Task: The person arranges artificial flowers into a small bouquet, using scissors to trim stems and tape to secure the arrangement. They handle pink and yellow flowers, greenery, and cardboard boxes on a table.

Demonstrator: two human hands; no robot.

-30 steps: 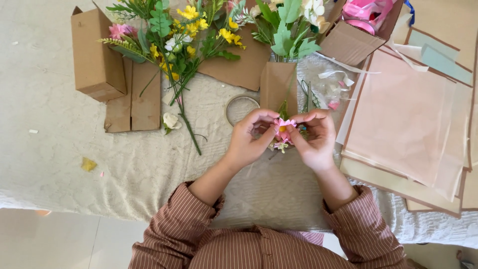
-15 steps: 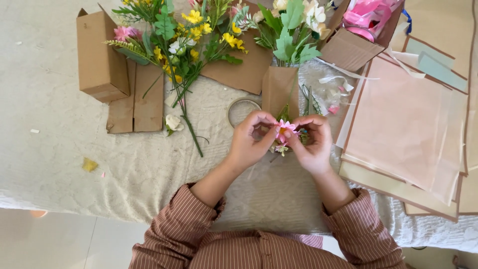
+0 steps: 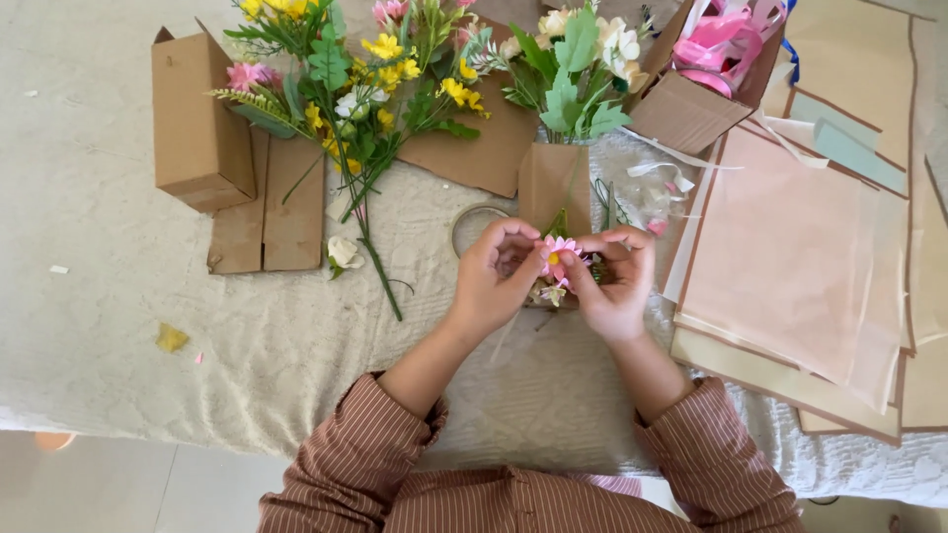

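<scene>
Fingers point(image 3: 525, 259) of both your hands are pinching a small pink daisy point(image 3: 556, 257) at the frame's centre, above the desk point(image 3: 118, 227), while the big flower bunch point(image 3: 375, 89) at upper left and paper sheets point(image 3: 790, 257) at right are lying untouched.

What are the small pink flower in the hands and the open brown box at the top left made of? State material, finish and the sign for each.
Small pink flower with yellow centre, pinched between left hand and right hand: likely artificial fabric or plastic; the petals look stiff, even and matte, though it may be real.
Open brown box: corrugated cardboard, matte, going by its flat tan panels and folded flaps.
</scene>
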